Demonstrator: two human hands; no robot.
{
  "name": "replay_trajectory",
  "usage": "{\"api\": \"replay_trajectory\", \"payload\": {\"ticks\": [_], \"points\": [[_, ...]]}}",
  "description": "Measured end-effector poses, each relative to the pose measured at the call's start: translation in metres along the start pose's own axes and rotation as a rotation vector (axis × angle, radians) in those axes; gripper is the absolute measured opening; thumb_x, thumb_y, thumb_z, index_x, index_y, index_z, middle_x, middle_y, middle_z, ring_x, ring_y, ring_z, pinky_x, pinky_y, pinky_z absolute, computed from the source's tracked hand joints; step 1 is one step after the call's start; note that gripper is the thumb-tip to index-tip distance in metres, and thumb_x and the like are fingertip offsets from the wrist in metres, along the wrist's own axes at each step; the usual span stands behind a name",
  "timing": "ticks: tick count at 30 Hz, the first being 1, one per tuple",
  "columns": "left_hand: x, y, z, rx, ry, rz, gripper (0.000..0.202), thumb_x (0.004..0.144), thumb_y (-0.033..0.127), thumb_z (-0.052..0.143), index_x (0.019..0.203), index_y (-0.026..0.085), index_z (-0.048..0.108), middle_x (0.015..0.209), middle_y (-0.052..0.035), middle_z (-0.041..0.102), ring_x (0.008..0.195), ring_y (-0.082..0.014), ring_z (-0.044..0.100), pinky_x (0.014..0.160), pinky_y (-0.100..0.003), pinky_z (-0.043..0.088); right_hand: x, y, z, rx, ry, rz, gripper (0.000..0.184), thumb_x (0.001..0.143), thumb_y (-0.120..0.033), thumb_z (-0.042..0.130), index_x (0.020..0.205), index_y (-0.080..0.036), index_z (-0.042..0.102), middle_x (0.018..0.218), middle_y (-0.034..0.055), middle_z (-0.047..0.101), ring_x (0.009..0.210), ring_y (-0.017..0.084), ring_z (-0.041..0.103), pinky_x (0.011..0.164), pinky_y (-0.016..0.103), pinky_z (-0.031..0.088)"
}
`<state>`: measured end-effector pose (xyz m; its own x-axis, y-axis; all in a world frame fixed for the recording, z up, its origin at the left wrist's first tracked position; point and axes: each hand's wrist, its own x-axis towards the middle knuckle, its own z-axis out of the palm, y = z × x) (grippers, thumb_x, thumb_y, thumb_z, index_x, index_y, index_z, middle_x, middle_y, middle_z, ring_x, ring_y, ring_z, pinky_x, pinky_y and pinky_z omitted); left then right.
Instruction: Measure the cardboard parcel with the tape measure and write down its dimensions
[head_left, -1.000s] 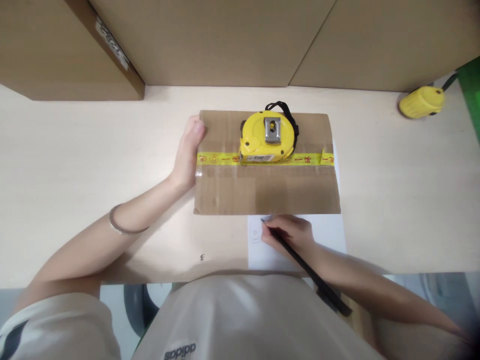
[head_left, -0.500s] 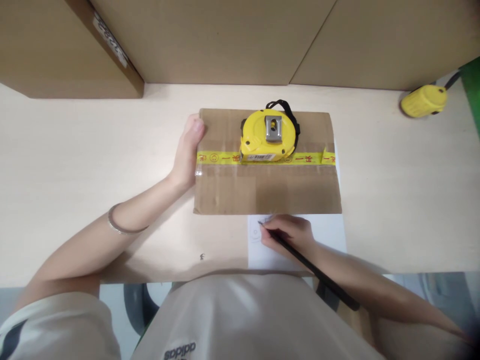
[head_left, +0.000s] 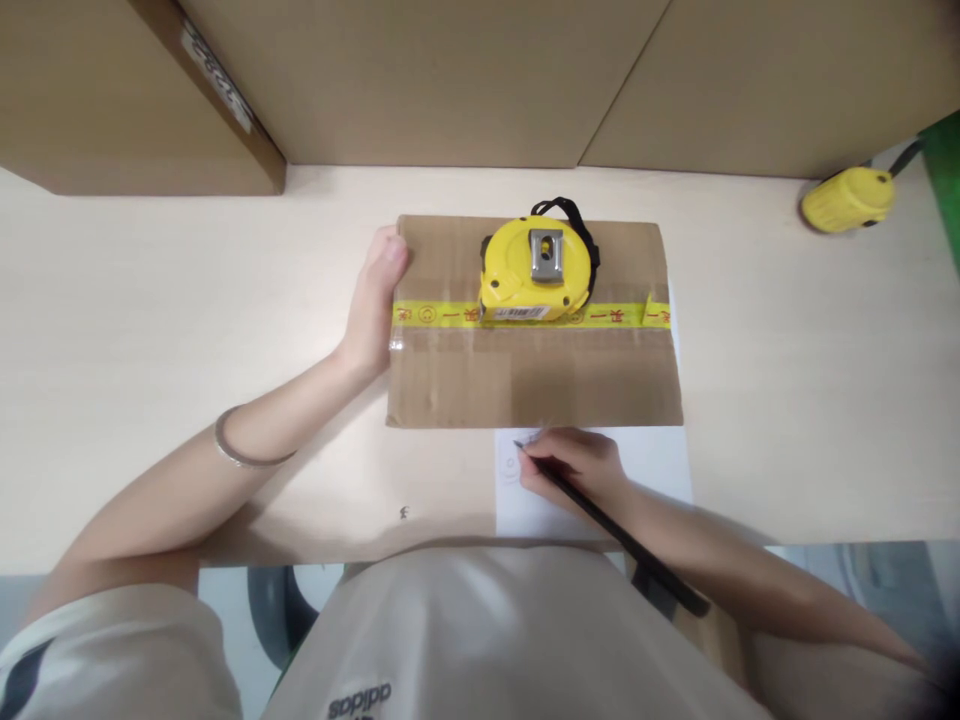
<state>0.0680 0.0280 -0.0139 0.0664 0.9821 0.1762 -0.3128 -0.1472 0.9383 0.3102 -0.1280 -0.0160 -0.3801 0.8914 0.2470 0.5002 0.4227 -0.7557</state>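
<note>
A pale wooden table (head_left: 150, 330) fills the view. Big cardboard cartons (head_left: 450, 80) stand along its far edge, and the one at the left (head_left: 112, 120) bears a white label.

At the middle of the table lies a flat cardboard box (head_left: 525, 380), sealed across its top by 1 strip of yellow printed tape (head_left: 442, 316). A white sheet of paper (head_left: 660, 470) lies partly under the box's near edge and reaches toward the person.

The left hand (head_left: 371, 310) grasps the left end of the box. The palm is pressed against its side and the thumb is laid on the top near the far-left corner. The other fingers are out of sight down the side.

The right hand (head_left: 577, 470) rests on the paper, just beside the box's near edge. Its fingers are pinched together around a black pen (head_left: 622, 540), whose tip touches the sheet near the paper's left edge and whose barrel slants back toward the person's body.

A yellow tape measure (head_left: 525, 280) sits on the box, touching the yellow strip, with its metal belt clip facing up and a black wrist loop behind it. Neither hand touches it.

A 2nd yellow tape measure (head_left: 847, 200) lies well apart at the table's far right.

A silver bangle (head_left: 240, 455) circles the left forearm.
</note>
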Motion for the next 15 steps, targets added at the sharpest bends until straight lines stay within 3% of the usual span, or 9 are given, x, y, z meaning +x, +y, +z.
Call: {"api": "replay_trajectory", "payload": {"ticks": [6,15], "points": [[0.0002,-0.0025,-0.0011,-0.023,-0.013,0.012,0.034,0.092,0.056,0.061,0.101,0.024,0.066,0.099,-0.0027,0.062,0.113,-0.0240,0.060,0.105,-0.039,0.048,0.0010,-0.0039,-0.0016,-0.006,0.088,0.010,0.018,0.080,-0.007,0.061,0.071,-0.020,0.055,0.061,-0.0038,0.057,0.053,0.007,0.050,0.052,0.019,0.040],[-0.0011,-0.0009,0.0007,-0.010,-0.018,0.017,0.035,0.093,0.057,0.060,0.099,0.023,0.064,0.098,-0.0022,0.061,0.114,-0.0244,0.061,0.106,-0.040,0.047,0.0024,-0.0048,-0.0028,-0.019,0.085,0.011,0.020,0.078,-0.006,0.063,0.068,-0.020,0.053,0.058,-0.0044,0.055,0.051,0.006,0.048,0.050,0.018,0.037]]}}
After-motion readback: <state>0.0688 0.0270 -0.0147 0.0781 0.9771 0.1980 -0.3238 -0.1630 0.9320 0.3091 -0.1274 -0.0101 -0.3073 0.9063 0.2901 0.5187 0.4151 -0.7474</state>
